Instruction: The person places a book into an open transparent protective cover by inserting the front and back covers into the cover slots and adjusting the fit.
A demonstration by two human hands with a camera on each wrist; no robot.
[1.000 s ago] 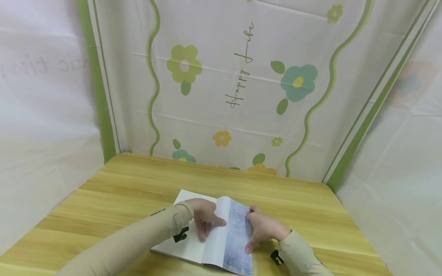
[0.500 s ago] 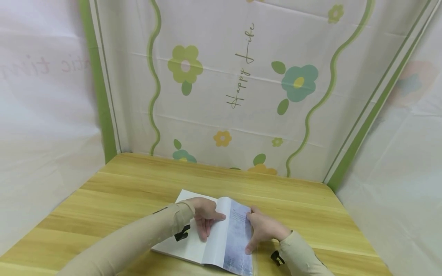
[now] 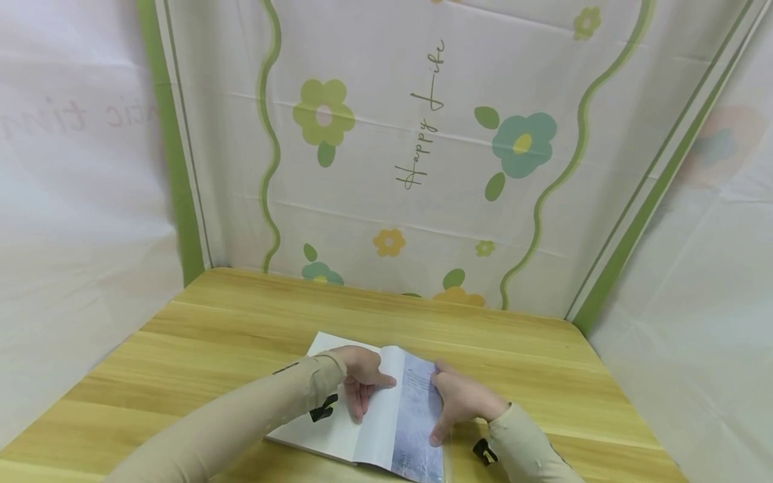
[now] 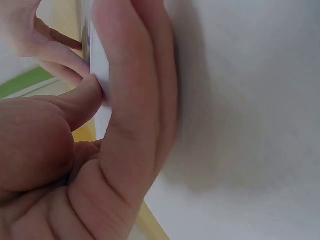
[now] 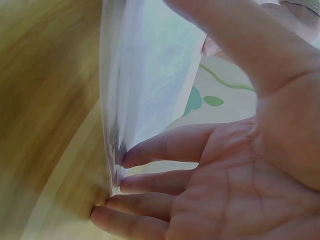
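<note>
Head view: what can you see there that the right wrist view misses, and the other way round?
Only the head view shows the lettering on the flowered curtain and the white page lying under the left hand.

Only the right wrist view shows the right hand from its palm side.

Both show the right hand at the edge of the open book, the wooden table and part of the curtain.

I see a wood-grain table (image 3: 229, 322) through the head camera, backed by a white curtain (image 3: 374, 181) with sideways "Happy Life" lettering (image 3: 421, 127), a teal flower (image 3: 524, 145) and wavy green lines (image 3: 582, 121), between a left side panel (image 3: 78, 215) and a right side panel (image 3: 706, 268).
</note>
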